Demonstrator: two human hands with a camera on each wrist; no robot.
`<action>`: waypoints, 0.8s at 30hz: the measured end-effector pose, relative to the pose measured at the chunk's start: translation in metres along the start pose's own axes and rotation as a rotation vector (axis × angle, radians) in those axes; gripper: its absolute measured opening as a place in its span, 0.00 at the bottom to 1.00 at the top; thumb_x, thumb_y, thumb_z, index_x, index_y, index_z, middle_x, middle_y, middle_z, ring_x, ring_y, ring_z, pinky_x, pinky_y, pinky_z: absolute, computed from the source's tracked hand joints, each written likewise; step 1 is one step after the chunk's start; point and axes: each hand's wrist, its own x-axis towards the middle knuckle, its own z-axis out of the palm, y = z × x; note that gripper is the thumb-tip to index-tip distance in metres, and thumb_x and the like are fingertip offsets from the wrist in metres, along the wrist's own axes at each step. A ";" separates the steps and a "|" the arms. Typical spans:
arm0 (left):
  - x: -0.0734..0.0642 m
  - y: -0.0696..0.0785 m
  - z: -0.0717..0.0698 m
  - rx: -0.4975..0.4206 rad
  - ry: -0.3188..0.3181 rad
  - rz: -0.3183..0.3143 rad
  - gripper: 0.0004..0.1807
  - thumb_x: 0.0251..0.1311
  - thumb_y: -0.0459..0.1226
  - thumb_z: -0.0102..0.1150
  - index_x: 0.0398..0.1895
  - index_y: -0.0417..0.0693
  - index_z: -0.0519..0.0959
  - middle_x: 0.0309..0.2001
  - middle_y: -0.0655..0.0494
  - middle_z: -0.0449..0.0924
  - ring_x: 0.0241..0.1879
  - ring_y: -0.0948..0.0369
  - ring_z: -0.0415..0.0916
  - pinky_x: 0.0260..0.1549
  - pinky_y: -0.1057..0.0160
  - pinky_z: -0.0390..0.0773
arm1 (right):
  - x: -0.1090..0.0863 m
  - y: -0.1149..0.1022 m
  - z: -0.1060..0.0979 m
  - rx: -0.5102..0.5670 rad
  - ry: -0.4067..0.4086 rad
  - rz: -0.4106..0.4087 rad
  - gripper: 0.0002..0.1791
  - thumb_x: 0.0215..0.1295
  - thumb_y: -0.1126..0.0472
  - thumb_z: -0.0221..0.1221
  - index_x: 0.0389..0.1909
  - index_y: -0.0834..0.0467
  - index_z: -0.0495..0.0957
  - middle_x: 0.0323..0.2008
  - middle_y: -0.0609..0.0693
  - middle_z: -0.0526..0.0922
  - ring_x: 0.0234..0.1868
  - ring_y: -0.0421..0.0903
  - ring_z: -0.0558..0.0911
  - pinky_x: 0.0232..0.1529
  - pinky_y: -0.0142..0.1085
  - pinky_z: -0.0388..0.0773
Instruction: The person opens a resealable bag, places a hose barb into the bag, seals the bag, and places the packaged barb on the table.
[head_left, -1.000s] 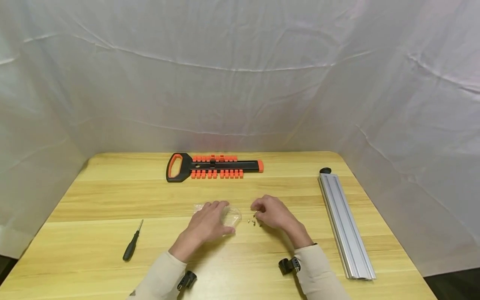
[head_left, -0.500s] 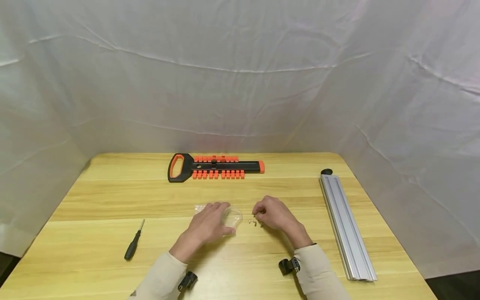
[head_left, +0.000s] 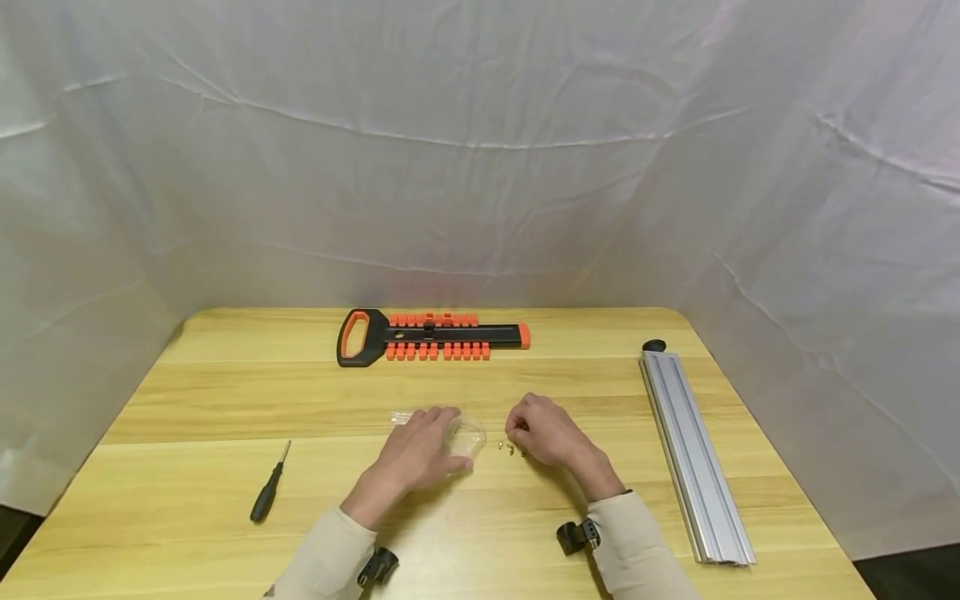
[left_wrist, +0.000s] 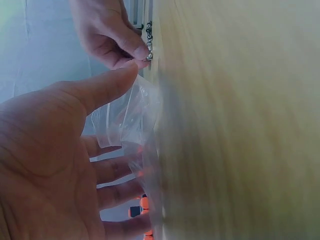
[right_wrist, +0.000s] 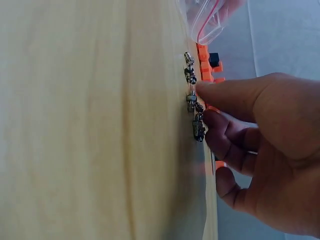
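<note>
My left hand [head_left: 420, 448] rests over a clear plastic zip bag [head_left: 467, 435]. In the left wrist view the thumb touches the near edge of the bag [left_wrist: 137, 112], and the spread, fairly straight fingers lie behind it. My right hand [head_left: 546, 427] bends over several small shiny metal screws [head_left: 512, 449] to the right of the bag. Thumb and index finger pinch at one small screw [right_wrist: 191, 100]; other screws [right_wrist: 199, 129] lie close by on the table. The exact shape of the pinched piece is partly hidden.
A black screwdriver [head_left: 267, 493] lies at left on the wooden table [head_left: 187, 400]. Along the back lies a black and orange handled tool [head_left: 442, 335] with orange clips. A long silver aluminium profile [head_left: 696, 454] lies at right. White sheeting [head_left: 480, 167] surrounds the table.
The right fingers have closed down over a screw that showed beneath them a second ago; it is now covered in the head view. The left hand and bag stay almost still.
</note>
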 end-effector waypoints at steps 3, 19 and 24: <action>0.001 -0.001 0.001 -0.003 0.004 0.009 0.41 0.51 0.55 0.69 0.67 0.50 0.67 0.64 0.47 0.72 0.58 0.48 0.72 0.54 0.44 0.76 | 0.000 -0.003 0.001 0.035 0.016 -0.011 0.04 0.65 0.59 0.61 0.31 0.48 0.80 0.34 0.41 0.75 0.38 0.39 0.73 0.46 0.39 0.75; 0.002 -0.002 0.004 0.034 0.025 0.019 0.40 0.51 0.57 0.68 0.65 0.51 0.69 0.63 0.49 0.73 0.58 0.46 0.72 0.50 0.41 0.77 | 0.009 -0.037 0.010 0.096 -0.038 -0.166 0.03 0.67 0.57 0.58 0.38 0.50 0.80 0.35 0.40 0.75 0.37 0.36 0.74 0.42 0.30 0.76; 0.002 -0.002 0.004 0.040 0.026 0.017 0.39 0.51 0.57 0.68 0.65 0.52 0.69 0.62 0.49 0.74 0.57 0.46 0.72 0.49 0.41 0.77 | 0.012 -0.041 0.013 0.096 -0.052 -0.162 0.04 0.67 0.56 0.59 0.38 0.50 0.81 0.35 0.40 0.76 0.37 0.35 0.75 0.43 0.29 0.77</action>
